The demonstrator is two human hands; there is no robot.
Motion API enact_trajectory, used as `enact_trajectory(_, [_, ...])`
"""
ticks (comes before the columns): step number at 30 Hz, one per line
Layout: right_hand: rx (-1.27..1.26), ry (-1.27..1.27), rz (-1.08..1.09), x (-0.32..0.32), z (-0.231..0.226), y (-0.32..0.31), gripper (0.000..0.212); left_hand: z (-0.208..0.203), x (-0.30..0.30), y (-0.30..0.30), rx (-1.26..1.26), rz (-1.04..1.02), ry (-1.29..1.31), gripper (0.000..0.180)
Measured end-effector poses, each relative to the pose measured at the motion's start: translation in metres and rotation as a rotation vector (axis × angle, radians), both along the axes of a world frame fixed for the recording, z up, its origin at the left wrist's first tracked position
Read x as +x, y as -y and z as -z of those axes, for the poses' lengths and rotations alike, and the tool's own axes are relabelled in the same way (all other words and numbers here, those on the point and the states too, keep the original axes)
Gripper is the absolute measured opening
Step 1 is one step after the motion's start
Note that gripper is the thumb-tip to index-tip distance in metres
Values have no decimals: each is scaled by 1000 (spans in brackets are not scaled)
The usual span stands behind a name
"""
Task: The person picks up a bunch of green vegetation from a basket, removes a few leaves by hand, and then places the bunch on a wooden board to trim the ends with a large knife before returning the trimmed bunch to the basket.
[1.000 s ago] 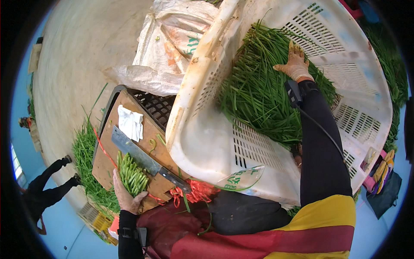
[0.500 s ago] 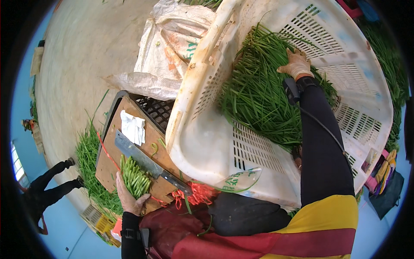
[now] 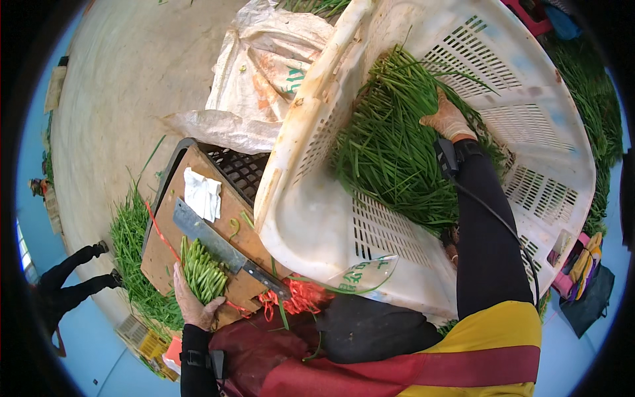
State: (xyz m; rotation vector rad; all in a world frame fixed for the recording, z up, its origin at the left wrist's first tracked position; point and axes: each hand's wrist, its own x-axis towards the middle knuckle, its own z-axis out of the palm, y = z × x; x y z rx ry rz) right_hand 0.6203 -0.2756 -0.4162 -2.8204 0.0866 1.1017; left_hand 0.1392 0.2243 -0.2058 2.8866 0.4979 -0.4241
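Note:
My left hand (image 3: pixel 193 306), in a pale glove, curls around the lower side of a bunch of garlic chives (image 3: pixel 204 271) on a brown wooden board (image 3: pixel 175 228). Its cut stem ends face up. Just beside the bunch lies a cleaver (image 3: pixel 215 237) with a dark handle. My right hand (image 3: pixel 450 118), also gloved, reaches into a big white plastic basket (image 3: pixel 281 228) and rests on a heap of long garlic chives (image 3: pixel 397 152). The right thumb is spread away from the fingers, and some fingertips are hidden among the leaves.
A folded white cloth (image 3: pixel 202 193) and red ties (image 3: pixel 294 301) lie on and beside the board. Beyond it is a woven sack (image 3: pixel 264 73). More greens (image 3: pixel 132 238) are heaped at the left, near another person's legs (image 3: pixel 79 271). Cloths and a bag (image 3: pixel 585 291) are at the right.
My right hand has shifted slightly left and down over the heap in the basket. My left hand keeps its hold on the bunch. The whole view has shifted slightly.

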Motion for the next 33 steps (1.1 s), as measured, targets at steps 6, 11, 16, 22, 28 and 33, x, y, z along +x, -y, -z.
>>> enact_trajectory(6, [52, 223, -158, -58, -39, 11, 104, 1, -2, -1, -20, -16, 24, 137])
enact_trajectory(11, [-72, 268, -357, -148, -56, 20, 100, 0, -1, 0, -49, -13, 63, 136])
enact_trajectory(16, [-223, -40, -434, -188, -42, -16, 85, -3, 2, 1, -41, -73, 13, 138])
enact_trajectory(22, [20, -86, -362, -166, -113, 5, 77, -3, 3, 2, -36, -38, 51, 139])
enact_trajectory(28, [495, 67, -251, -135, -156, -25, 84, -6, 6, 5, -72, -71, 57, 140])
enact_trajectory(33, [13, 54, -549, -112, -86, -98, 118, -6, 6, 5, -64, -79, 41, 140])
